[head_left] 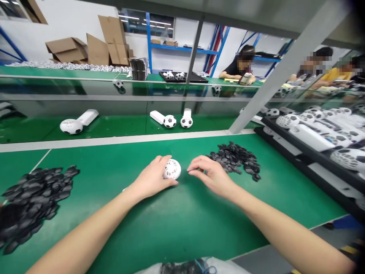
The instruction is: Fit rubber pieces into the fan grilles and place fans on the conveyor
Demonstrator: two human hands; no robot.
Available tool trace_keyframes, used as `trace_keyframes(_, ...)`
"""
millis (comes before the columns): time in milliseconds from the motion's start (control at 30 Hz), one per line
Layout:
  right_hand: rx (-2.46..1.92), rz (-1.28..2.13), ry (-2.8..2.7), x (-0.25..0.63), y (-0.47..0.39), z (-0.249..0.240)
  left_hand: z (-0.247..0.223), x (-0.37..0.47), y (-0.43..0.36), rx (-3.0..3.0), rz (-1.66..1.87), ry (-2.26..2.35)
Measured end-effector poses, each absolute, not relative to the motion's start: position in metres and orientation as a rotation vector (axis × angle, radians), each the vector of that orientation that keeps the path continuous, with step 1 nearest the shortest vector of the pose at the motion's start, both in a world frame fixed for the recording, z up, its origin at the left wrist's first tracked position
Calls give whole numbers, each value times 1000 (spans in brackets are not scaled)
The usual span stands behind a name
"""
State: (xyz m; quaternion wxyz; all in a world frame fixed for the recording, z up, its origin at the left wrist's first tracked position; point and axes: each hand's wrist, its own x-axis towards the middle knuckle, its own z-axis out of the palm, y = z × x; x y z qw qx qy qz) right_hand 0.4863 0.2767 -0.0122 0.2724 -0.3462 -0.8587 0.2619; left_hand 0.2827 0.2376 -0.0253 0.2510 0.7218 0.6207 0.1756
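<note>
My left hand (155, 177) is wrapped round a white handheld fan (172, 169), its round slotted head facing up and its handle mostly hidden under my hand and wrist. Just to the right, apart from the fan, my right hand (208, 173) is closed in a pinch. Whatever its fingertips hold, if anything, is too small to make out. Beyond that hand lies a heap of small black pieces (236, 158). A second heap of larger black pieces (37, 198) spreads out at the left.
Black trays (302, 152) stacked with football-patterned fans stand at the right, near a slanted white post (273, 87). Past the white ledge (114, 143), several fans (170, 121) lie on a green belt (119, 127). Across it, co-workers (242, 64) sit at another bench.
</note>
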Motion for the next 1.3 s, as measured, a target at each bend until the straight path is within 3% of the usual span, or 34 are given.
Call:
trace_keyframes(367,-748,858,-2352,481,268,-25,-32,302,234,1981,547,1752)
trace_keyframes(867,-840,1093,-2137,479,277,-40,-24,306,232,2113,485,1798)
trace_keyframes(967,-978,899,-2237,503,300,-34,-24,308,229,2190,427,1810)
trace_keyframes(1133,-1422,135,-2504,542,338,-31,-20,302,234,2127,300,1798)
trace_keyframes(1300,-1309,-14,-2776,538,344,-34,-22,288,240,2324,335,1653)
